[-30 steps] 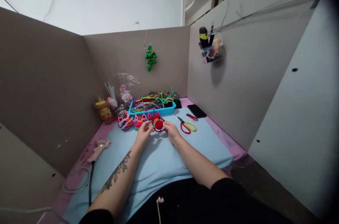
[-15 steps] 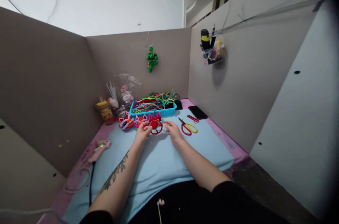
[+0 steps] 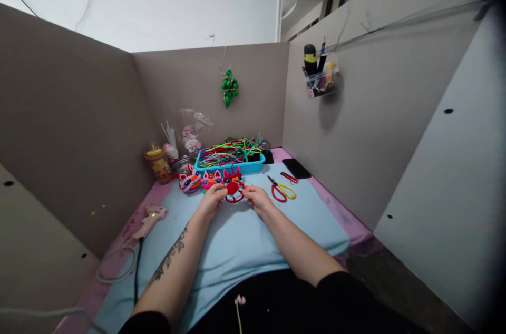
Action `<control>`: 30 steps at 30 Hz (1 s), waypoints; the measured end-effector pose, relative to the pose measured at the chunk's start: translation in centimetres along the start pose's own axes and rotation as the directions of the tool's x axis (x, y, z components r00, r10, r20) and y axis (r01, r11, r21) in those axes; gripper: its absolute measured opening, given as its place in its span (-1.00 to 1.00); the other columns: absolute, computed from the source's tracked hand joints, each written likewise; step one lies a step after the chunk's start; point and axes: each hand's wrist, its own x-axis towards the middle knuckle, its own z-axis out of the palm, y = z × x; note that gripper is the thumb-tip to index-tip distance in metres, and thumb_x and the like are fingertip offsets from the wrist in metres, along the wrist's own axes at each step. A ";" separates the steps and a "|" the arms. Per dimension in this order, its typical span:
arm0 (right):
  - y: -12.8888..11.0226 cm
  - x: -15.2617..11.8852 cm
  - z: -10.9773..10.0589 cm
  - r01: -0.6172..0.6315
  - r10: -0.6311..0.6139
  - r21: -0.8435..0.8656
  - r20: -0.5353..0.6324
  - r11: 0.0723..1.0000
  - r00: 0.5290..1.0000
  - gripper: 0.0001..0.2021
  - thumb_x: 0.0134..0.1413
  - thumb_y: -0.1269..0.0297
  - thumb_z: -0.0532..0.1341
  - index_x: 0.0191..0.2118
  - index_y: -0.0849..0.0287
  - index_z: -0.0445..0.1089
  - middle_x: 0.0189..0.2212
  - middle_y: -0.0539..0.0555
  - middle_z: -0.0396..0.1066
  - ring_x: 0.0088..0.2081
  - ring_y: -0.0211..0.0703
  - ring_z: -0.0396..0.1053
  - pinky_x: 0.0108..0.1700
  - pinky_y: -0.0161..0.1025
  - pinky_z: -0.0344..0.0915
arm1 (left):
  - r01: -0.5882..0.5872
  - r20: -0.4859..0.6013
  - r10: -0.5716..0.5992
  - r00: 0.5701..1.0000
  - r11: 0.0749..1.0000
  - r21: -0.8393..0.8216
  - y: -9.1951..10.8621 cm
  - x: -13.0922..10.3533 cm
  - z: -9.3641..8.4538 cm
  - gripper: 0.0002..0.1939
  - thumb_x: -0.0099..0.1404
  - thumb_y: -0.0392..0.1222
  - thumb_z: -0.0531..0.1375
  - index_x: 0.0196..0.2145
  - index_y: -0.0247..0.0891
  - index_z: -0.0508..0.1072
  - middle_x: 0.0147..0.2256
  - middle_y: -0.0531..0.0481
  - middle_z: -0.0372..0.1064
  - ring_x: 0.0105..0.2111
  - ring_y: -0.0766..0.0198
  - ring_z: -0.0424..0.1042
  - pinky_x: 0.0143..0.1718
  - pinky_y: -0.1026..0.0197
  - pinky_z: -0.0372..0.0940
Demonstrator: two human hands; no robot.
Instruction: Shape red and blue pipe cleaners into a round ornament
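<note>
Between my hands is a red pipe-cleaner piece, a ring with a solid red disc in its middle and short spokes. My left hand pinches its left edge between thumb and fingers. At the opposite edge, my right hand grips the rim the same way. Just behind it stand colourful pipe-cleaner animal heads, one white, pink and orange and another pink with ears. Red-and-yellow scissors lie open to the right of my right hand.
A blue tray heaped with pipe cleaners stands at the back. A pink glue gun with a cord lies left. A black phone and a red-handled tool lie right. Partition walls enclose the table.
My right hand has closed in on the red piece and now grips its right edge. The piece has turned slightly. My left hand keeps its hold.
</note>
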 end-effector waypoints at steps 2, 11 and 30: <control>-0.1 -0.1 0.0 -0.015 0.015 -0.010 -0.005 1.000 1.000 -0.72 -0.50 0.16 0.38 -0.63 0.23 0.35 -0.61 0.00 0.31 -0.63 -0.41 0.03 -0.63 -0.38 -0.15 | 0.014 0.038 -0.014 0.999 1.000 -0.007 0.1 -0.1 -0.2 -0.50 -0.17 -0.08 0.41 -0.30 -0.25 0.30 -0.69 0.25 0.10 -0.73 0.53 0.01 -0.69 0.39 -0.21; -0.9 -0.4 -0.5 0.092 -0.139 -0.184 -0.264 0.979 0.955 -0.61 -0.22 0.01 0.24 -0.29 0.19 0.40 -0.61 -0.07 0.25 -0.59 -0.34 0.14 -0.60 -0.38 -0.05 | 0.079 0.138 -0.128 0.982 0.947 0.312 -1.0 0.0 -0.8 -0.64 -0.11 -0.12 0.35 -0.35 -0.30 0.39 -0.70 0.10 0.28 -0.75 0.43 0.16 -0.70 0.38 -0.12; -1.0 -0.5 -0.5 0.030 -0.064 -0.118 -0.289 0.993 0.955 -0.77 -0.24 0.12 0.19 -0.46 0.17 0.39 -0.42 0.05 0.41 -0.48 -0.28 0.22 -0.56 -0.37 0.00 | -0.601 0.533 0.344 0.773 0.669 0.438 -1.1 -1.2 0.5 -0.30 -0.12 -0.19 0.40 0.04 -0.15 0.40 0.08 -0.20 0.27 0.09 -0.07 0.22 0.15 0.00 0.02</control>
